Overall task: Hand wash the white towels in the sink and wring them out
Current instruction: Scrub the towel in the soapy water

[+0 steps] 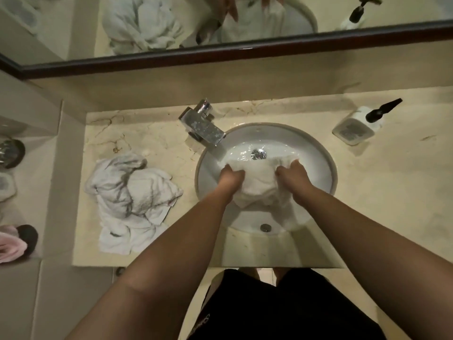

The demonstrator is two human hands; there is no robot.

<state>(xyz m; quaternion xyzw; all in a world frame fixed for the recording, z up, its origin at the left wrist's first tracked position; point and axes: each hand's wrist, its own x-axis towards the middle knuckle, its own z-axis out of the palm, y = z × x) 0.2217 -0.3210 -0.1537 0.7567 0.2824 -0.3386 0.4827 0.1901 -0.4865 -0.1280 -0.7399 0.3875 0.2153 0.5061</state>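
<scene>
A wet white towel (261,186) lies bunched in the round white sink (321,163), with water pooled around the drain (258,154). My left hand (230,176) grips the towel's left side, fingers curled into the cloth. My right hand (291,174) grips its right side the same way. A chrome faucet (202,126) reaches over the sink's upper left rim, and water runs from its spout. More white towels (132,202) lie in a crumpled heap on the counter left of the sink.
A white soap dispenser (360,123) with a black pump lies at the counter's back right. A dark-framed mirror (220,47) hangs above the marble counter (382,197). Pink slippers (14,242) sit on the floor at far left.
</scene>
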